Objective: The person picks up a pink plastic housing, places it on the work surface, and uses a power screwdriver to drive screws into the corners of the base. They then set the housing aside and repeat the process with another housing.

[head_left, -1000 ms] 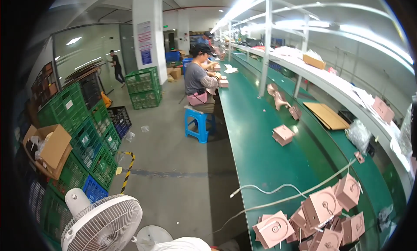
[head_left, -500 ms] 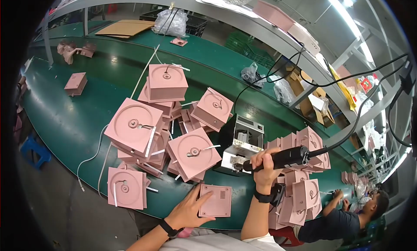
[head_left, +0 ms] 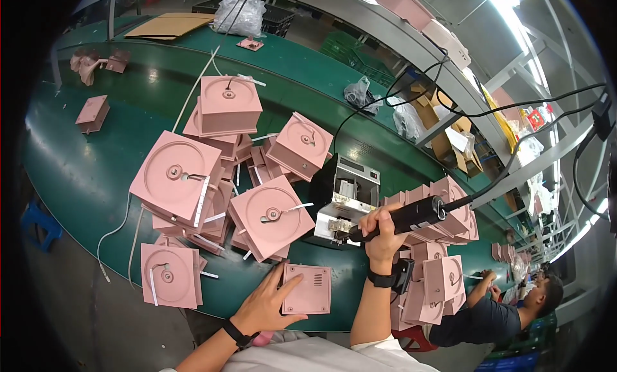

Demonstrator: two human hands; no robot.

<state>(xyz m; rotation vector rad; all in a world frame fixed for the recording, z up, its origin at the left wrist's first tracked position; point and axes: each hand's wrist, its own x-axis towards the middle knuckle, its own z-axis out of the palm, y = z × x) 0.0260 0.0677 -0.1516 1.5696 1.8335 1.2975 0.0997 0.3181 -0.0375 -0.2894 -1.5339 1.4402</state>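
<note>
A small pink box (head_left: 307,290) with screw holes at its corners and a slotted vent lies on the bench in front of me. My left hand (head_left: 267,304) holds it at its left side, index finger on top and thumb along the near edge. In my right hand (head_left: 382,240) is a black electric screwdriver (head_left: 414,217), tilted, its fingers wrapped round the body. Its tip points left, at the front of a black-and-silver screw feeder (head_left: 350,192); I cannot tell whether they touch or whether a screw is on the bit.
Stacked pink housings (head_left: 270,214) with round recesses and white strips crowd the left of the feeder. More pink housings (head_left: 443,275) stand right of my forearm. A black cable (head_left: 495,179) runs from the screwdriver. A person (head_left: 495,314) works at the far right.
The whole view has shifted, so the bench things sit slightly further left and higher. Both hands keep their holds, and the screwdriver tip stays by the feeder's front.
</note>
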